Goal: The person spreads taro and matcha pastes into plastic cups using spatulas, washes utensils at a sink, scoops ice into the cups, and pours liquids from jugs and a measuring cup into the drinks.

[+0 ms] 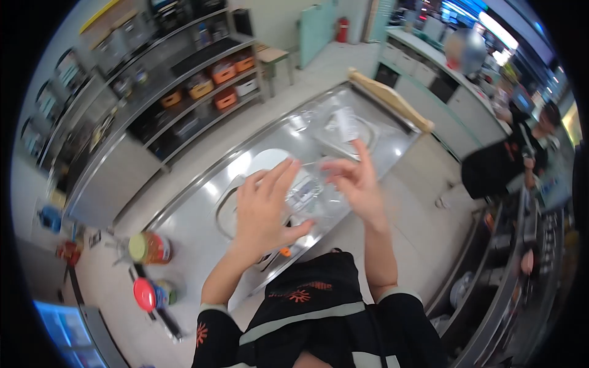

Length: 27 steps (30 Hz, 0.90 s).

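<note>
My left hand (262, 205) is over the steel table (202, 195), its fingers stretched out and the thumb held apart, with no object visible in its grasp. To its right is my right hand (357, 187), slightly blurred, index finger extended and the others loosely bent and apart. Between and below the hands lies clear plastic packaging (305, 191) with printing on it; I cannot tell whether either hand touches it. A round white item (270, 158) is partly hidden behind my left fingers. Near the table's front edge, a small orange thing (285, 251) shows below my left thumb.
Another clear bag with a white label (346, 124) lies at the table's far end, near a clear container (299, 121). Jars with a green lid (138, 248) and red lid (145, 294) stand at left. A co-worker (506, 156) stands at right. Shelves (202, 83) line the back.
</note>
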Each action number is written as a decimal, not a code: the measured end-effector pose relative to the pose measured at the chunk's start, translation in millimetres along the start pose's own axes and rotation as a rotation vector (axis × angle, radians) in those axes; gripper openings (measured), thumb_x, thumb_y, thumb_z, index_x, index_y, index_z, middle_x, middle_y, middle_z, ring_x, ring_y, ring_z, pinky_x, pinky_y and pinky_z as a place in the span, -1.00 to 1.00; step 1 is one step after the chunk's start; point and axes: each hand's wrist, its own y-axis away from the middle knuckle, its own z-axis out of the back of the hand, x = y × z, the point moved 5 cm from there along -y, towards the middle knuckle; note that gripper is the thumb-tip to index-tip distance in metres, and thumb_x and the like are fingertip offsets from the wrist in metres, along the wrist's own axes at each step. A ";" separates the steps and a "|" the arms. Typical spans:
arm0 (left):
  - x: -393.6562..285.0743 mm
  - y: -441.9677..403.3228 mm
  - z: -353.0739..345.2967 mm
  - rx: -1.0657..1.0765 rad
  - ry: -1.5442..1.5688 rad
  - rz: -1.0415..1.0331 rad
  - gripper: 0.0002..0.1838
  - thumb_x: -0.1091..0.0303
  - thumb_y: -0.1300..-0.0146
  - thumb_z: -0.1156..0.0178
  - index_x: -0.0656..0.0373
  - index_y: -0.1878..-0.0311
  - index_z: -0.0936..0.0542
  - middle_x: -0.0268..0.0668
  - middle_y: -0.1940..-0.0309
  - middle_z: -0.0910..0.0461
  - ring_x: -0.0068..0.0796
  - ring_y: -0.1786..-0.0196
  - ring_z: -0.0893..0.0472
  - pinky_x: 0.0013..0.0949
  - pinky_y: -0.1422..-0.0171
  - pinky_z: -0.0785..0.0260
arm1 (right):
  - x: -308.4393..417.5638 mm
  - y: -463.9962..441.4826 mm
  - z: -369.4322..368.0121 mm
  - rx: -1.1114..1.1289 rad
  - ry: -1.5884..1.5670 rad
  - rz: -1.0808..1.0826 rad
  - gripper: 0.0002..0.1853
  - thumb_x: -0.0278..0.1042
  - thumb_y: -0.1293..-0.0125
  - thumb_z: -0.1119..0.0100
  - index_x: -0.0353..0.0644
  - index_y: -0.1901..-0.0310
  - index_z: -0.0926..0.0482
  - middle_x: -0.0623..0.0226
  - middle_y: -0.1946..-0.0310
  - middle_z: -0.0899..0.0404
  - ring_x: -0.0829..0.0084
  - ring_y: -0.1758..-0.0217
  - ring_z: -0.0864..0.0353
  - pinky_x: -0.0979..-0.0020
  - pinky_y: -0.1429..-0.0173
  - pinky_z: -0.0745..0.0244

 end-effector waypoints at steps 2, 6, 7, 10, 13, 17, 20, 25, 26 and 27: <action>13.9 -4.8 -18.4 0.080 0.116 0.010 -0.04 0.20 0.49 -0.39 0.06 -0.17 -0.25 -0.19 0.03 -0.39 -0.13 0.04 -0.37 -0.20 -0.05 -0.17 | 2.2 1.0 7.6 -0.043 -0.039 0.011 -0.20 -0.68 -0.04 0.02 -0.26 -0.25 0.26 0.12 0.15 -0.47 0.57 0.33 -0.45 0.57 0.26 -0.40; 75.2 -11.8 -57.2 -0.097 0.262 0.347 -0.10 0.27 0.35 -0.41 0.13 -0.16 -0.19 -0.15 0.17 -0.49 -0.33 0.24 -0.53 -0.38 0.26 -0.37 | 32.8 19.7 77.6 -0.488 0.264 0.284 -0.16 -0.65 -0.02 -0.03 -0.18 -0.27 0.25 0.12 0.14 -0.47 0.50 0.27 -0.47 0.55 0.24 -0.37; 93.8 -10.7 -69.2 -0.107 0.274 0.404 -0.16 0.25 0.34 -0.41 0.14 -0.10 -0.22 -0.16 0.17 -0.47 -0.31 0.26 -0.53 -0.38 0.28 -0.38 | 42.7 26.5 105.7 -0.649 0.462 0.369 -0.17 -0.63 -0.02 -0.06 -0.21 -0.26 0.22 0.14 0.15 -0.47 0.50 0.27 -0.46 0.55 0.25 -0.37; 142.8 -7.8 -97.6 -0.057 0.252 0.494 -0.30 0.26 0.32 -0.41 0.15 0.05 -0.27 -0.17 0.19 -0.45 -0.29 0.28 -0.53 -0.36 0.30 -0.38 | 60.0 38.8 182.2 -0.967 0.822 0.406 -0.15 -0.52 0.03 -0.15 -0.28 -0.25 0.16 0.16 0.17 -0.48 0.43 0.26 -0.45 0.51 0.26 -0.35; 153.1 -3.6 -111.8 0.049 0.173 0.598 -0.38 0.30 0.32 -0.42 0.15 0.15 -0.29 -0.16 0.22 -0.45 -0.29 0.28 -0.54 -0.37 0.29 -0.39 | 40.0 32.3 241.5 -1.003 0.880 0.207 -0.10 -0.41 0.07 -0.22 -0.31 -0.24 0.16 0.13 0.19 -0.49 0.36 0.26 -0.45 0.42 0.21 -0.34; 150.4 -6.4 -118.5 0.118 0.076 0.708 -0.33 0.30 0.37 -0.44 0.14 0.12 -0.31 -0.10 0.19 -0.44 -0.21 0.16 -0.52 -0.33 0.15 -0.38 | -15.4 -0.9 272.8 -0.855 0.989 0.019 -0.02 -0.29 0.12 -0.28 -0.28 -0.25 0.19 0.09 0.17 -0.46 0.21 0.18 -0.45 0.29 0.09 -0.32; 159.4 -2.4 -114.1 0.098 -0.014 0.506 -0.17 0.23 0.42 -0.46 0.13 -0.03 -0.28 0.02 -0.03 -0.32 -0.09 -0.08 -0.38 -0.27 -0.06 -0.29 | -63.6 -39.8 270.7 -0.704 1.081 0.033 0.00 -0.28 0.13 -0.28 -0.28 -0.26 0.20 0.04 0.11 -0.43 0.13 0.07 -0.41 0.23 0.03 -0.28; 121.3 -20.9 -52.0 0.058 -0.105 0.569 0.07 0.13 0.43 -0.46 0.09 -0.23 -0.10 0.05 -0.26 0.04 -0.01 -0.28 -0.08 -0.19 -0.23 -0.13 | -111.4 -119.1 286.6 -0.451 1.243 0.118 0.09 -0.32 0.23 -0.33 -0.25 -0.27 0.24 -0.08 -0.20 -0.06 -0.03 -0.11 -0.25 0.21 -0.10 -0.22; 111.3 -23.0 -36.4 0.011 -0.097 0.527 0.06 0.13 0.42 -0.46 0.09 -0.23 -0.10 0.05 -0.26 0.02 -0.01 -0.27 -0.11 -0.18 -0.22 -0.14 | -117.5 -128.3 290.1 -0.444 1.223 0.137 0.09 -0.33 0.24 -0.33 -0.25 -0.27 0.24 -0.07 -0.20 -0.05 -0.02 -0.14 -0.23 0.23 -0.12 -0.20; 97.8 -22.2 -20.6 -0.029 -0.093 0.484 0.05 0.14 0.41 -0.46 0.09 -0.23 -0.10 0.04 -0.25 0.00 -0.01 -0.26 -0.13 -0.17 -0.21 -0.15 | -125.4 -132.6 291.7 -0.437 1.201 0.147 0.09 -0.34 0.25 -0.34 -0.25 -0.27 0.24 -0.07 -0.21 -0.03 0.00 -0.16 -0.21 0.25 -0.15 -0.19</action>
